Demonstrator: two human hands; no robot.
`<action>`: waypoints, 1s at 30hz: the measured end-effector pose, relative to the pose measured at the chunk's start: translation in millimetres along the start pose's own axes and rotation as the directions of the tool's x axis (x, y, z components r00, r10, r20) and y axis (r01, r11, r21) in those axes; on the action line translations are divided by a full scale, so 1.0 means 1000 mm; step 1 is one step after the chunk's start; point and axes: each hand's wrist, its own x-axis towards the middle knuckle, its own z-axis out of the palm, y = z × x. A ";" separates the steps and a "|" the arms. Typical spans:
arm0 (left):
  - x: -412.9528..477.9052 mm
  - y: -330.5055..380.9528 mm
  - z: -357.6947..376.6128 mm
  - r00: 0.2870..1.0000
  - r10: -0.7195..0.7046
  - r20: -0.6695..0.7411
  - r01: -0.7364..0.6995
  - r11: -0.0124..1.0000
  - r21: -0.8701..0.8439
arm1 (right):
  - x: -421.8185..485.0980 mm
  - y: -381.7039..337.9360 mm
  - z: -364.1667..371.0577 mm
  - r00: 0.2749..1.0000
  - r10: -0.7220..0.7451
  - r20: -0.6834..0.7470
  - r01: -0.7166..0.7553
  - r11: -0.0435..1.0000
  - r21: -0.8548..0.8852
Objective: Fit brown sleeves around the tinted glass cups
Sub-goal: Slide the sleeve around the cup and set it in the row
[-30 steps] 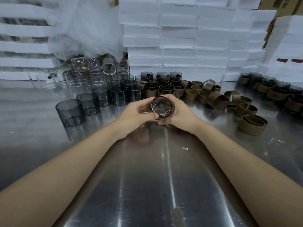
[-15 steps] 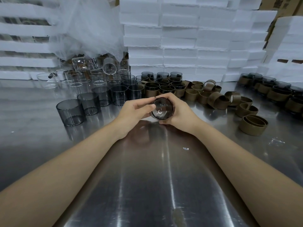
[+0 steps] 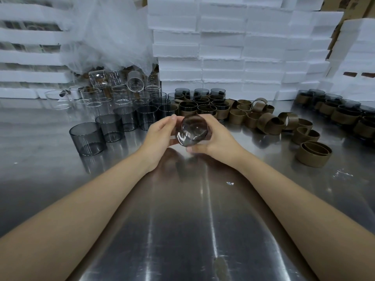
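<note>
A tinted glass cup (image 3: 192, 131) lies on its side above the steel table, its round base turned toward me. My right hand (image 3: 218, 138) grips it from the right, fingers curled around its wall. My left hand (image 3: 160, 135) holds its left side with thumb and fingertips. Any sleeve on this cup is hidden by my hands. Bare tinted cups (image 3: 87, 137) stand in a row to the left. Loose brown sleeves (image 3: 313, 156) lie scattered on the right. Sleeved cups (image 3: 203, 107) stand grouped just behind my hands.
More sleeved cups (image 3: 343, 115) stand at the far right. Clear glass cups (image 3: 121, 94) crowd the back left under a plastic sheet. White foam trays (image 3: 223, 47) are stacked along the back. The steel table (image 3: 182, 230) stretches toward me.
The cup has tipped further so its base faces me, and both hands have lifted it slightly. My left fingers have shifted along its left side.
</note>
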 end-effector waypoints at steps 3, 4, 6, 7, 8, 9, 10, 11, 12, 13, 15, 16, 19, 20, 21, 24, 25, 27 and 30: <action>-0.002 0.002 0.001 0.998 0.056 0.023 -0.058 0.991 0.120 | 0.002 -0.006 0.003 0.975 0.212 0.067 -0.218 0.850 0.479; -0.004 0.003 0.002 0.995 0.084 0.050 -0.092 0.980 0.176 | 0.003 -0.007 0.002 0.952 0.266 0.152 -0.302 0.722 0.622; -0.007 0.003 0.005 0.985 0.118 0.124 -0.146 0.957 0.252 | 0.004 -0.008 -0.002 0.893 0.293 0.341 -0.447 0.507 0.737; -0.008 0.003 0.007 0.980 0.121 0.158 -0.161 0.948 0.275 | 0.004 -0.008 -0.004 0.864 0.278 0.419 -0.503 0.444 0.742; -0.010 0.003 0.008 0.976 0.118 0.185 -0.169 0.943 0.288 | 0.003 -0.009 -0.004 0.838 0.256 0.482 -0.546 0.394 0.739; -0.011 0.003 0.009 0.971 0.120 0.206 -0.177 0.941 0.287 | 0.002 -0.008 -0.004 0.816 0.235 0.528 -0.578 0.351 0.737; -0.012 0.002 0.009 0.967 0.129 0.221 -0.189 0.943 0.276 | 0.002 -0.008 -0.003 0.798 0.221 0.561 -0.603 0.316 0.733; -0.013 0.001 0.008 0.963 0.145 0.229 -0.206 0.940 0.270 | 0.002 -0.008 -0.003 0.786 0.211 0.581 -0.618 0.295 0.729; -0.013 0.001 0.008 0.960 0.166 0.225 -0.227 0.933 0.279 | 0.002 -0.008 -0.003 0.780 0.202 0.592 -0.625 0.286 0.726; -0.013 0.001 0.007 0.959 0.187 0.212 -0.245 0.924 0.295 | 0.002 -0.008 -0.004 0.778 0.194 0.597 -0.627 0.287 0.724; -0.012 0.002 0.007 0.959 0.220 0.176 -0.267 0.910 0.317 | 0.002 -0.008 -0.005 0.775 0.194 0.601 -0.630 0.293 0.719; -0.011 0.003 0.008 0.959 0.233 0.160 -0.274 0.905 0.326 | 0.002 -0.008 -0.005 0.772 0.208 0.600 -0.635 0.292 0.715; -0.010 0.005 0.007 0.956 0.243 0.162 -0.286 0.891 0.351 | 0.003 -0.009 -0.003 0.759 0.257 0.598 -0.651 0.285 0.704; -0.011 0.005 0.008 0.950 0.248 0.189 -0.302 0.881 0.365 | 0.003 -0.009 -0.003 0.758 0.262 0.597 -0.652 0.290 0.701; -0.012 0.006 0.009 0.939 0.263 0.221 -0.331 0.865 0.378 | 0.003 -0.009 -0.003 0.759 0.267 0.594 -0.651 0.291 0.701; -0.015 0.007 0.014 0.908 0.323 0.269 -0.407 0.834 0.372 | 0.004 -0.009 -0.003 0.753 0.281 0.595 -0.658 0.288 0.696; -0.016 0.009 0.015 0.905 0.338 0.258 -0.416 0.832 0.367 | 0.004 -0.009 -0.003 0.750 0.278 0.600 -0.661 0.299 0.688; -0.016 0.011 0.016 0.908 0.361 0.214 -0.417 0.834 0.362 | 0.004 -0.009 -0.003 0.743 0.264 0.615 -0.668 0.340 0.662; -0.019 0.011 0.015 0.935 0.329 0.131 -0.354 0.869 0.346 | 0.003 -0.012 -0.004 0.715 0.236 0.658 -0.692 0.368 0.621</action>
